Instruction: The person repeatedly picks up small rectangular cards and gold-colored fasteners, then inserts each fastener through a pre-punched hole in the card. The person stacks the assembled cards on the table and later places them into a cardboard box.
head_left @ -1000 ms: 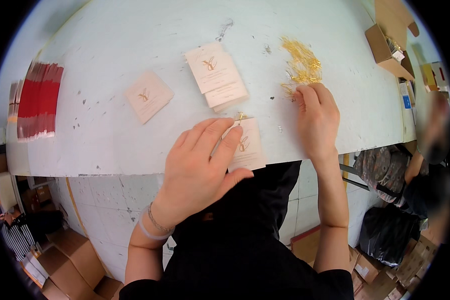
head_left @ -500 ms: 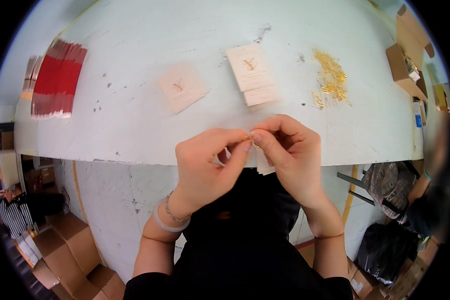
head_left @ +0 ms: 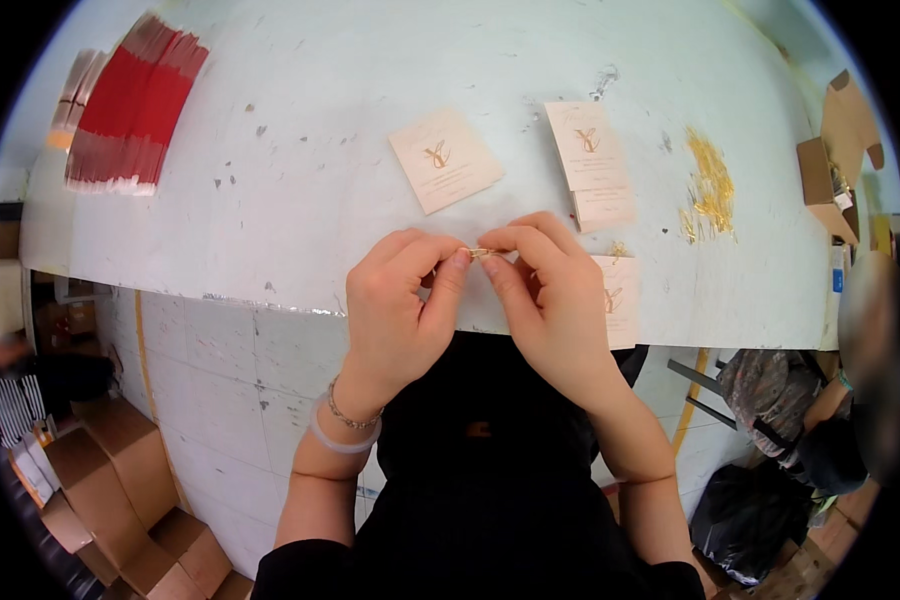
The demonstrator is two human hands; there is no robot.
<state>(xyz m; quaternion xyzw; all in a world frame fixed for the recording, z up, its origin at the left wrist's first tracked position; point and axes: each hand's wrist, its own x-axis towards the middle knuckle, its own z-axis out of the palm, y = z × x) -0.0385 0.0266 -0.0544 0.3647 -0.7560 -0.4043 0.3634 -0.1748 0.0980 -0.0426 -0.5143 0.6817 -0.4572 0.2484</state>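
My left hand [head_left: 407, 298] and my right hand [head_left: 542, 295] meet above the table's near edge, both closed in a pinch. Between their fingertips stretches a small gold wire pin [head_left: 480, 253]. Beside my right hand lies a cream card [head_left: 620, 300], partly hidden by that hand, with a bit of gold at its top edge. Farther off, a square cream card [head_left: 445, 160] with a gold emblem lies flat. To its right are overlapping cream cards [head_left: 592, 165]. A loose heap of thin gold pins [head_left: 710, 188] is spread at the right.
Red packs [head_left: 135, 110] with clear ends lie in a row at the far left of the white table [head_left: 320, 220]. An open cardboard box [head_left: 820, 185] stands at the right edge. Brown cartons [head_left: 110, 470] and a black bag [head_left: 750, 520] are on the floor. People sit at both sides.
The view has shifted, so the cards and gold heap appear farther right. My hands no longer cover the near card, which now shows beside my right hand. The gold pin is held between both hands.
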